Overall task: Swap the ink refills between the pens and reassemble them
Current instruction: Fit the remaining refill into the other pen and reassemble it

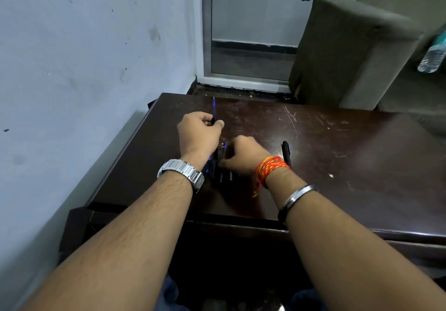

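A dark brown wooden table (350, 156) stands against a pale wall, its glossy top marked with pale scratches and scuffs, mostly toward the far side. A black pen (286, 152) lies on it, pointing away from the front edge. To its left, several dark pen pieces (222, 176) lie side by side, closer to the front edge.

Two hands (199, 132) (243, 152), two blue refills (213, 109) (225, 146), one black pen (286, 152), one bottle (433, 54)
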{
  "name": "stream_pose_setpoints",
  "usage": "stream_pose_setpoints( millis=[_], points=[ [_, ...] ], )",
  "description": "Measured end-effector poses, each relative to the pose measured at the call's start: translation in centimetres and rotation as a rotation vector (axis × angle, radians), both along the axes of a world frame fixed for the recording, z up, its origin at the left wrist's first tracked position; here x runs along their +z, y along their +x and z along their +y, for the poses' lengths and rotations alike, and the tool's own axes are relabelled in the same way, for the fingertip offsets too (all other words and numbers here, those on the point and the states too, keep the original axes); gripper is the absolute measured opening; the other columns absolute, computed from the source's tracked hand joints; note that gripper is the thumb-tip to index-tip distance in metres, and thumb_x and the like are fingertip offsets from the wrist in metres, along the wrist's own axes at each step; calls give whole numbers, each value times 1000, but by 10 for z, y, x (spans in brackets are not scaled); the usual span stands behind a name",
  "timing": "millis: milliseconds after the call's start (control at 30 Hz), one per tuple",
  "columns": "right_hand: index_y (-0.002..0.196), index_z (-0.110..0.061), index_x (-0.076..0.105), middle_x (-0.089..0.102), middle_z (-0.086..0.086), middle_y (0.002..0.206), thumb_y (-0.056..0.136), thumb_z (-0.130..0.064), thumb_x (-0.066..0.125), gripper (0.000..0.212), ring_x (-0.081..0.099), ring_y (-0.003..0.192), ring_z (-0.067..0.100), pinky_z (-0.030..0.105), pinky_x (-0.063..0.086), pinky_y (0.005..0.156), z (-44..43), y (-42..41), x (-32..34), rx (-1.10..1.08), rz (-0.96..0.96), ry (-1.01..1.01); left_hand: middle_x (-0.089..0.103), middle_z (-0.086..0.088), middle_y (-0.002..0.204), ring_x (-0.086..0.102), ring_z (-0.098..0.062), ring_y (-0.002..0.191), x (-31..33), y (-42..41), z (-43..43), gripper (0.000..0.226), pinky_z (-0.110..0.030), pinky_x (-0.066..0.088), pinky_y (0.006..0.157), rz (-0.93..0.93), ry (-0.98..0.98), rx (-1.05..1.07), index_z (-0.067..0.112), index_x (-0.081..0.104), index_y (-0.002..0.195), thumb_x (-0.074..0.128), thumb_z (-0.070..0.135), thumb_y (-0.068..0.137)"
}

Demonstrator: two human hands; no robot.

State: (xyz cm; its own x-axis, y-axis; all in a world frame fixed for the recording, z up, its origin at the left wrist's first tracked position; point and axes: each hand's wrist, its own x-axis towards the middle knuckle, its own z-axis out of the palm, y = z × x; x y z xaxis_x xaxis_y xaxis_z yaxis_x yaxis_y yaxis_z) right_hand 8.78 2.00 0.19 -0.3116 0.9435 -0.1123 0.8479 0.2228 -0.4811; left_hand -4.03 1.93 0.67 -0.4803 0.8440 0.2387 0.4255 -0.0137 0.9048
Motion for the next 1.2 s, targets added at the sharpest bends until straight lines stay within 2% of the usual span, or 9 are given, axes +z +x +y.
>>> stream_pose_setpoints(
  millis=[200,300,467,567,767,900,967,1067,1200],
  points=[
    [78,-22,57,70,10,93,80,-44,70,26,67,88,28,35,54,73,-13,-29,-6,86,-15,81,70,9,71,61,2,62,4,-4,-3,15,5,37,52,43,89,75,13,80,93,80,22,82],
    [96,-15,65,68,12,102,82,-41,68,30,66,93,31,41,57,79,-17,-37,-10,94,-12,125,62,17,64,56,9,58,4,-6,-4,11,5,38,53,31,95,79,13,80,89,80,21,82],
    [113,-12,59,63,13,112,84,-40,64,41,62,104,34,46,53,88,-17,-41,-15,69,-17,129,65,10,69,56,9,59,5,-10,-5,12,5,38,54,47,114,101,12,80,91,79,21,83],
    [127,-17,52,52,11,127,86,-44,61,50,50,118,34,49,47,97,-17,-46,-21,72,5,145,65,9,69,56,8,59,8,-12,-5,11,5,37,55,52,133,124,11,80,90,78,20,84],
    [135,-40,43,29,-17,152,96,-51,35,41,27,130,35,63,22,103,-14,-62,-35,229,-263,280,69,8,68,65,-7,60,15,-29,-7,6,-7,44,55,11,152,193,16,77,83,74,21,86],
    [146,-47,29,22,-23,159,100,-47,25,46,9,144,36,69,6,104,-3,-75,-36,323,-343,214,65,11,65,60,-3,59,18,-41,-7,7,0,38,52,4,147,251,15,77,83,74,20,87],
    [146,-44,31,26,-21,159,99,-44,26,47,13,144,35,69,5,104,-1,-82,-34,349,-362,251,65,8,69,58,-1,60,19,-49,-7,7,2,37,54,0,148,271,14,77,84,73,19,87],
    [140,-41,42,39,-18,152,98,-43,32,44,26,137,31,65,17,102,-2,-89,-27,370,-378,333,57,17,61,53,8,54,18,-59,-10,7,4,35,54,4,147,285,13,78,83,74,18,86],
    [118,-36,62,58,-12,130,95,-38,46,28,37,124,29,57,24,97,-2,-87,-22,310,-335,380,53,23,54,54,14,49,16,-67,-13,8,4,34,51,-15,129,263,16,75,76,76,17,84]
  ],
)
